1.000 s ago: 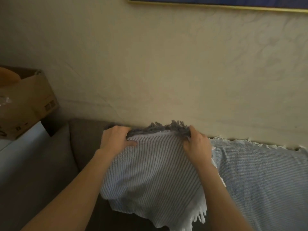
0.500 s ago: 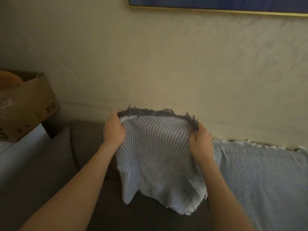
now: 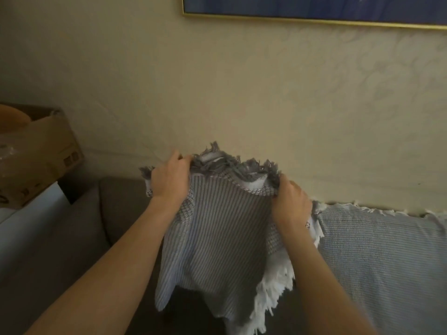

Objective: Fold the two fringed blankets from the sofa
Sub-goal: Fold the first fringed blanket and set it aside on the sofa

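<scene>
- We see the left hand (image 3: 170,180) gripping the top edge of the striped blanket (image 3: 222,238) near its left corner. The back of the hand faces us and the fingers curl over the edge to the far side.
- The right hand (image 3: 291,201) grips the same edge near the right corner. Its knuckles are up and its fingers are bunched into the cloth.
- The left hand sits a little higher than the right. Both bare forearms rise from the near bottom of the view and converge on the blanket.
- Between the hands the edge sags slightly, and the grey fringe (image 3: 217,163) stands up above it.
- The striped blanket hangs in the air in front of the sofa (image 3: 116,209). It looks doubled, with a white fringe (image 3: 273,286) showing low on its right side.
- The second blanket (image 3: 382,250), pale blue, lies draped over the sofa back to the right. We cannot tell whether the two blankets touch.
- A cardboard box (image 3: 41,153) sits at the far left beside the sofa.
- Behind everything is a cream wall (image 3: 242,93), with a gold picture frame (image 3: 314,19) at the top.
</scene>
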`<state>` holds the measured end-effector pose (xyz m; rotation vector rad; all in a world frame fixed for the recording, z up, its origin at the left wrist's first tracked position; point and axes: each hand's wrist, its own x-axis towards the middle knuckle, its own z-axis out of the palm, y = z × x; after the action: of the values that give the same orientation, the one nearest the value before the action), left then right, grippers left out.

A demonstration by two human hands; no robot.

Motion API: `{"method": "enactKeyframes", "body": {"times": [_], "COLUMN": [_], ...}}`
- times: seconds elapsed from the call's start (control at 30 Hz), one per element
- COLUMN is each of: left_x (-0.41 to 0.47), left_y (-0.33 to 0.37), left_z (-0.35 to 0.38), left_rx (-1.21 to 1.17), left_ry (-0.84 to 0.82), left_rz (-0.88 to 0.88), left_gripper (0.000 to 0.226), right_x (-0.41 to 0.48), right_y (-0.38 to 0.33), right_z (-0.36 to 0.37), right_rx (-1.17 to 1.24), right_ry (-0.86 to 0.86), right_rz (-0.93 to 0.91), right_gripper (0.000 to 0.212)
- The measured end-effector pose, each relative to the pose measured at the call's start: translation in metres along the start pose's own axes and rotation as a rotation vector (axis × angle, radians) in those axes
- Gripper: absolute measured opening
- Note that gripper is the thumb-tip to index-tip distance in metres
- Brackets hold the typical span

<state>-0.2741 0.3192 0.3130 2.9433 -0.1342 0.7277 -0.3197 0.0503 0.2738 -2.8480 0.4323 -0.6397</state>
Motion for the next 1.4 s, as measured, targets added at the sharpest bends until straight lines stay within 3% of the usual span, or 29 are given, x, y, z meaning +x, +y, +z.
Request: {"method": "enactKeyframes", "body": {"times": [0.07,0.17,0.2,0.33,0.37,0.4,0.47,0.57,0.63,0.7,0.77,0.87,0.9,0.93,1.03,1.07,1.1,1.2,1.23,1.33,1.37,1.4], "left_x": [0.000,-0.001,-0.003,-0.010,-0.011,-0.011,-0.011,-0.016,-0.018,-0.019,-0.019,-0.019,-0.018,-0.016,-0.008,-0.007,-0.006,-0.010,-0.012,-0.016,-0.016,-0.016], "left_y": [-0.007,-0.019,-0.021,-0.014,-0.014,-0.016,-0.022,-0.027,-0.024,-0.021,-0.020,-0.018,-0.019,-0.021,-0.026,-0.026,-0.024,-0.014,-0.010,-0.004,-0.003,-0.003], "left_z": [0.001,-0.003,-0.005,-0.006,-0.007,-0.008,-0.009,-0.008,-0.004,-0.002,-0.004,-0.007,-0.008,-0.008,-0.010,-0.011,-0.012,-0.013,-0.011,-0.004,-0.003,-0.001], "left_rx": [0.053,0.158,0.169,0.177,0.183,0.190,0.187,0.172,0.178,0.199,0.209,0.176,0.164,0.156,0.145,0.149,0.149,0.128,0.128,0.112,0.106,0.104], "left_ry": [0.014,-0.017,-0.023,-0.060,-0.056,-0.043,-0.021,-0.011,-0.018,-0.036,-0.017,0.050,0.069,0.088,0.112,0.110,0.111,0.096,0.084,0.086,0.093,0.095], "left_rz": [-0.012,-0.029,-0.035,-0.054,-0.055,-0.060,-0.075,-0.085,-0.096,-0.093,-0.095,-0.094,-0.103,-0.113,-0.107,-0.101,-0.103,-0.095,-0.091,-0.074,-0.069,-0.071], "left_gripper": [0.022,0.024,0.024,0.021,0.020,0.019,0.018,0.015,0.012,0.015,0.017,0.013,0.013,0.013,0.015,0.015,0.015,0.015,0.015,0.011,0.011,0.012], "right_x": [0.002,0.009,0.010,0.004,0.001,0.000,0.002,-0.002,-0.007,-0.012,-0.018,-0.028,-0.030,-0.029,-0.023,-0.022,-0.021,-0.028,-0.027,-0.023,-0.026,-0.027], "right_y": [0.004,0.016,0.016,0.004,0.002,0.002,0.008,0.013,0.013,0.013,0.011,0.008,0.007,0.006,0.013,0.018,0.020,0.017,0.014,0.006,0.006,0.007], "right_z": [0.000,-0.015,-0.015,-0.002,0.002,0.004,0.002,-0.006,-0.001,0.008,0.013,0.022,0.024,0.024,0.016,0.017,0.019,0.021,0.020,0.012,0.010,0.010], "right_rx": [0.078,0.296,0.317,0.045,0.022,0.068,0.201,0.124,-0.020,-0.132,-0.176,-0.240,-0.197,-0.069,0.485,0.574,0.582,0.292,0.243,0.148,0.063,0.018], "right_ry": [-0.186,-0.745,-0.776,-0.200,-0.155,-0.203,-0.449,-0.729,-0.810,-0.799,-0.590,-0.117,-0.105,-0.231,-0.863,-0.921,-0.855,-0.348,-0.358,-0.996,-1.065,-0.989], "right_rz": [-0.071,-0.227,-0.242,-0.081,-0.100,-0.122,-0.140,-0.154,-0.194,-0.234,-0.193,-0.094,-0.097,-0.118,-0.114,-0.082,-0.045,0.025,-0.002,-0.273,-0.300,-0.278], "right_gripper": [0.032,0.046,0.045,0.021,0.019,0.018,0.048,0.074,0.076,0.057,0.030,0.030,0.030,0.030,0.041,0.048,0.052,0.044,0.051,0.113,0.112,0.095]}}
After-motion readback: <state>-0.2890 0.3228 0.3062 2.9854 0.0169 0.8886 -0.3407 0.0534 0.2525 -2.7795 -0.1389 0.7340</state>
